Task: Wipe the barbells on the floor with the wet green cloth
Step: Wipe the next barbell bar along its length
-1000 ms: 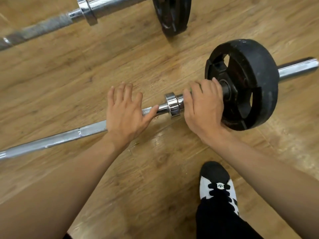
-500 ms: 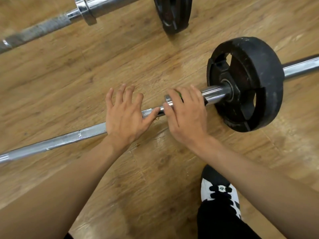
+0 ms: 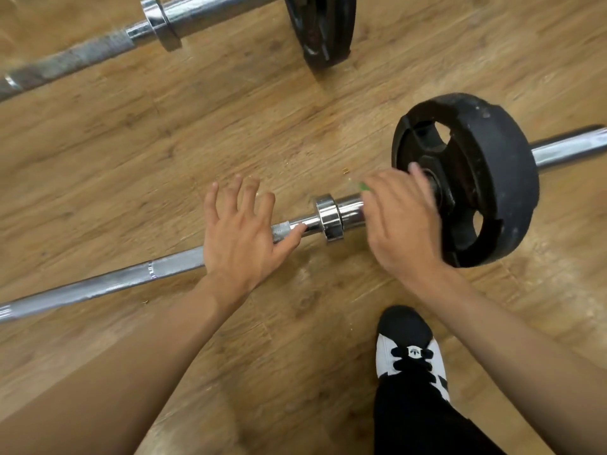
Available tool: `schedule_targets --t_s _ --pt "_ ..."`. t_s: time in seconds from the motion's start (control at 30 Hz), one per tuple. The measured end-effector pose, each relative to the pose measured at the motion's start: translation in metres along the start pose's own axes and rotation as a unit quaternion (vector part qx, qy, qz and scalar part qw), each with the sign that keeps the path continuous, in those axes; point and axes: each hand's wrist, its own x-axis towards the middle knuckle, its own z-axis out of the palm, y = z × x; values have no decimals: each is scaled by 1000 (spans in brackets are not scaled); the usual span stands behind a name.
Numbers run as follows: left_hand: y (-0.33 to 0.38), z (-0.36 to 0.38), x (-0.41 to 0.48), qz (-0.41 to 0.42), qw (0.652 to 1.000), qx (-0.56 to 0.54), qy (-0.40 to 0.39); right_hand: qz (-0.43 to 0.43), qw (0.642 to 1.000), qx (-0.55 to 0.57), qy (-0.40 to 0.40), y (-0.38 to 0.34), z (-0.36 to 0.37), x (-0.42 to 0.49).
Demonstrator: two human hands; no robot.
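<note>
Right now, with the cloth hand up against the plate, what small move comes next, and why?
Probably slide the right hand with the green cloth along the chrome sleeve toward the collar: it sits against the black weight plate, the sleeve stretch beside it lies bare, and the left hand presses the shaft steady.

Beyond the shoe [image 3: 410,356] lies near barbell [image 3: 108,284] — far barbell [image 3: 210,11] behind.
</note>
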Motion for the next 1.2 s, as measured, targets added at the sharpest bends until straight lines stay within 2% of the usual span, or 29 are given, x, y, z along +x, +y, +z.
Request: schedule_targets --t_s 0.07,0.13,0.17,0.23,0.3,0.33,0.43,0.5,0.57,0.7,0.73,0.77,0.87,0.9,0.93,1.03,1.07,1.1,1.2 --pt "4 -1 -7 0 1000 1 5 95 995 -34 7 3 -7 -3" --pt "9 -1 -15 1 1000 -1 3 143 988 -57 -8 -22 5 1" --pt "11 -1 -19 2 1000 -4 5 125 991 -51 -9 -37 10 0" --pt "14 -1 -26 3 1000 -10 12 34 999 -28 3 -48 16 -15" --pt "18 -2 -35 7 1000 -13 15 -46 999 -6 -13 -30 5 -35" --pt "19 -1 -39 8 1000 -12 20 -47 999 -11 -18 -17 -2 -43" --pt "23 1 -51 15 999 0 52 96 995 -20 35 0 -17 -50" --pt "26 4 -57 20 996 8 81 178 982 -23 59 -21 -8 -41" --pt "26 5 -60 28 995 10 97 144 989 -7 36 -45 -2 -36" --pt "26 6 -62 25 995 3 98 -60 997 -13 -42 -26 -10 -67" --pt "26 6 -63 19 995 4 95 -65 997 -26 -43 -14 -17 -70" --pt "26 5 -62 16 996 5 91 -34 998 -39 -32 -5 -22 -68" --pt "25 3 -58 15 998 1 69 118 992 -45 24 -11 -14 -43" --pt "24 3 -55 13 998 -1 62 134 989 -43 36 -22 -8 -37" --pt "23 3 -52 11 998 -3 57 109 992 -39 41 -30 -3 -36" --pt "18 3 -42 2 999 -6 34 -71 997 -27 8 -24 8 -52" --pt "16 3 -38 -1 1000 -7 28 -100 995 -27 5 -14 7 -50" --pt "14 3 -34 -4 1000 -8 24 -97 995 -21 14 -4 7 -43" --pt "8 1 -18 -4 1000 -17 12 26 996 -13 85 -5 13 -17"
